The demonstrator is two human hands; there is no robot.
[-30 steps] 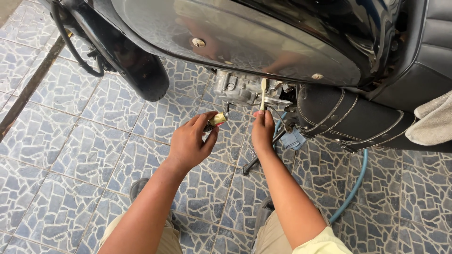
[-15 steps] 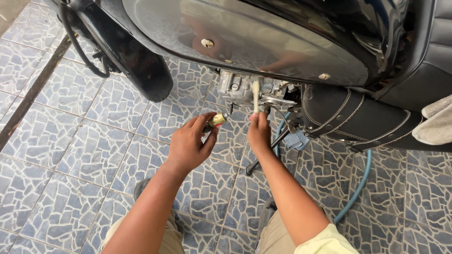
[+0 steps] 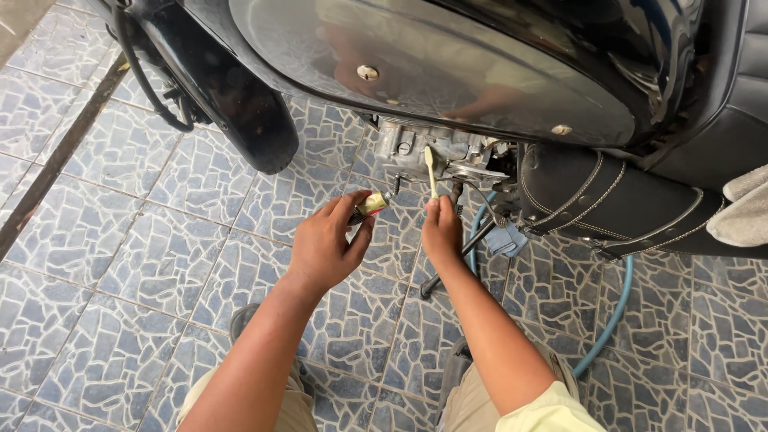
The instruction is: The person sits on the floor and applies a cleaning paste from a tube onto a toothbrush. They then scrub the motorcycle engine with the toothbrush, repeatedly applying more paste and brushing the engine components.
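The left hand (image 3: 326, 244) is curled, its thumb and fingertips pinching a small yellowish object with a metal tip (image 3: 374, 203), held up just below the motorcycle's engine; what the object is cannot be told for certain. The right hand (image 3: 442, 232) is closed around the handle of a pale yellow toothbrush (image 3: 430, 170), which stands nearly upright with its head against the grey metal engine casing (image 3: 424, 148) under the bike. The two hands are near each other, the left one slightly nearer and to the left.

Above them, across the far side of the scene, runs the glossy dark body panel (image 3: 448, 64) of the motorcycle, fixed with two small screws. To the far left is the black front tyre (image 3: 240, 112) with a cable looped beside it. To the right of the hands lies the black exhaust cover with pale stitching (image 3: 608, 208), and a grey cloth (image 3: 744, 212) rests at the far right edge. A light blue hose (image 3: 612, 308) curves over the floor near the right forearm. The floor (image 3: 136, 256) is paved in blue-grey tiles with a broken-stone pattern. The person's knees in beige trousers (image 3: 472, 400) show at the near edge.
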